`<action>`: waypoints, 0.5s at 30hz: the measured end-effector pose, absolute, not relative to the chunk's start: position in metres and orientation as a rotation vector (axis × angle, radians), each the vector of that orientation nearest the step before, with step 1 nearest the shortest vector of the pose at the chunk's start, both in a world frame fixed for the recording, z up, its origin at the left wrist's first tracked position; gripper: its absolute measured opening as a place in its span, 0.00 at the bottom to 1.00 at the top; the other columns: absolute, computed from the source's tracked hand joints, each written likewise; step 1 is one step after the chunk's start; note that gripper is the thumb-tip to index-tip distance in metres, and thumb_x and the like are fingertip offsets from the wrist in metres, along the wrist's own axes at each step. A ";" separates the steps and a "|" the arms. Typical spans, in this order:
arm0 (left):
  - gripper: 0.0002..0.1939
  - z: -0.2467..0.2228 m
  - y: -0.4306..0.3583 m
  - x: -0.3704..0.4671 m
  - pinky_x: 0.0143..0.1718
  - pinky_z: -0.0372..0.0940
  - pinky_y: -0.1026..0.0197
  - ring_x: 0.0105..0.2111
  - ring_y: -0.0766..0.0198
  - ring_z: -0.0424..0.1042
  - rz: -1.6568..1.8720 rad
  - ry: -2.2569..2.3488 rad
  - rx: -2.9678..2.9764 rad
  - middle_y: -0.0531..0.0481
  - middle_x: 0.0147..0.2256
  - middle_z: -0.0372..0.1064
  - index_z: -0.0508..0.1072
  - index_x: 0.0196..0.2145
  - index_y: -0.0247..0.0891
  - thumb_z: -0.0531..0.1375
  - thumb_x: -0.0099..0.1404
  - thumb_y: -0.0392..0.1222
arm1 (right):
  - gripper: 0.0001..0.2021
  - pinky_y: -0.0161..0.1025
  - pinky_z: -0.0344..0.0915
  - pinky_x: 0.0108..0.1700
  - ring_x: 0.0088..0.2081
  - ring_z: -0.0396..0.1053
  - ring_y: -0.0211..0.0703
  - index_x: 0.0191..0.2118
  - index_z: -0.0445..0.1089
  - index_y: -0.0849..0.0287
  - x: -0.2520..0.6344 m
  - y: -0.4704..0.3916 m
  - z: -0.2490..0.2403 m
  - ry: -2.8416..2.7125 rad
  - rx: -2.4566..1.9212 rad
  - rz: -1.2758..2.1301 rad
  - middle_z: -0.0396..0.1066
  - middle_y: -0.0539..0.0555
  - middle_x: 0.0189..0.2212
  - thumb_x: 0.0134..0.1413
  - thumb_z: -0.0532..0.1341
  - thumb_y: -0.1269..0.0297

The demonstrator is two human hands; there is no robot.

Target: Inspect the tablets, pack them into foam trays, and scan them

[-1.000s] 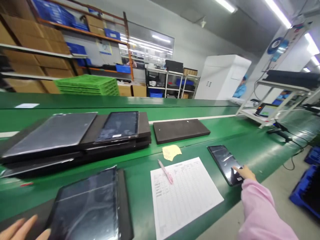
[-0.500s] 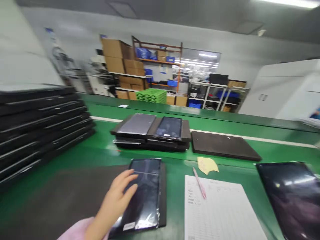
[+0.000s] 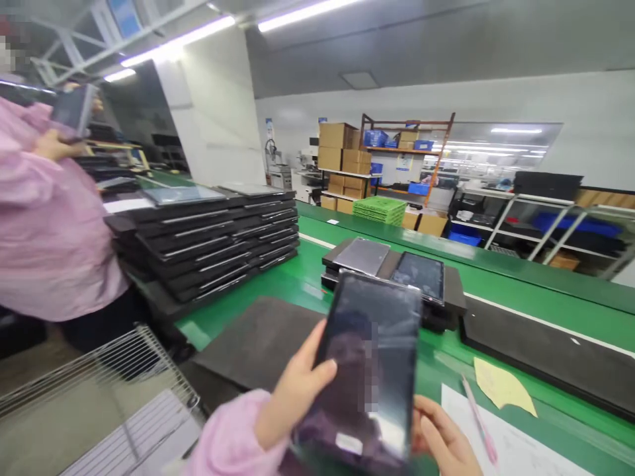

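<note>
A dark tablet-like screen panel (image 3: 367,357) with a small white label near its lower edge is lifted off the bench and tilted towards me. My left hand (image 3: 302,377) grips its left edge, thumb on the glass and fingers behind. At the lower right edge, my right hand (image 3: 441,436) holds it too, with the fingers bent around the side. Beyond it, a grey panel (image 3: 364,256) and a dark panel (image 3: 419,276) lie on a black foam tray (image 3: 454,291). A black foam sheet (image 3: 262,337) lies flat to the left of the held panel.
A tall stack of black foam trays (image 3: 223,244) stands at left, beside a co-worker in a pink top (image 3: 54,218) holding a panel. A wire rack (image 3: 143,396) is at lower left. A paper sheet (image 3: 516,436), pink pen (image 3: 479,420) and yellow note (image 3: 503,383) lie right.
The screen panel has left the bench and is now up between both my hands; my right hand has come into view. My view has swung left, bringing in the co-worker and wire rack.
</note>
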State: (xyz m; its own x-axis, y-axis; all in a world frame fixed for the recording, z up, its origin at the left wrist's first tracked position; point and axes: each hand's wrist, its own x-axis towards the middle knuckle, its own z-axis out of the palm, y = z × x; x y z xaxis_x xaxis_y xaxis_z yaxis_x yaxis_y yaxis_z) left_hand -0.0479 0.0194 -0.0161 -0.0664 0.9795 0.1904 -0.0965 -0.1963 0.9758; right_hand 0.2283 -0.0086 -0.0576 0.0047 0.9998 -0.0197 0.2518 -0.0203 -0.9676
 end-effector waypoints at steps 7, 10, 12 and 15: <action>0.50 -0.024 0.072 -0.213 0.42 0.66 0.53 0.43 0.46 0.70 1.159 1.489 1.273 0.40 0.50 0.68 0.54 0.60 0.33 0.61 0.44 0.60 | 0.33 0.48 0.65 0.37 0.29 0.70 0.53 0.48 0.62 0.62 0.228 0.045 -0.077 -1.672 -1.868 0.847 0.70 0.55 0.28 0.45 0.52 0.39; 0.45 -0.046 0.080 -0.243 0.46 0.62 0.47 0.46 0.40 0.68 1.027 1.749 1.257 0.37 0.47 0.69 0.65 0.54 0.32 0.64 0.39 0.56 | 0.36 0.50 0.64 0.39 0.33 0.71 0.58 0.48 0.63 0.65 0.220 0.057 -0.086 -1.676 -1.963 0.853 0.70 0.58 0.27 0.43 0.52 0.36; 0.45 -0.058 0.084 -0.260 0.53 0.52 0.40 0.54 0.31 0.56 0.938 1.998 1.255 0.31 0.54 0.62 0.67 0.52 0.31 0.65 0.36 0.55 | 0.35 0.50 0.63 0.43 0.38 0.71 0.60 0.47 0.65 0.62 0.207 0.064 -0.087 -1.670 -1.981 0.843 0.72 0.60 0.32 0.42 0.54 0.36; 0.52 -0.074 0.090 -0.286 0.52 0.45 0.32 0.58 0.23 0.44 0.749 2.293 1.194 0.20 0.57 0.52 0.62 0.54 0.22 0.62 0.37 0.62 | 0.33 0.53 0.59 0.48 0.45 0.68 0.63 0.43 0.67 0.60 0.190 0.073 -0.086 -1.627 -2.003 0.842 0.72 0.61 0.38 0.37 0.60 0.37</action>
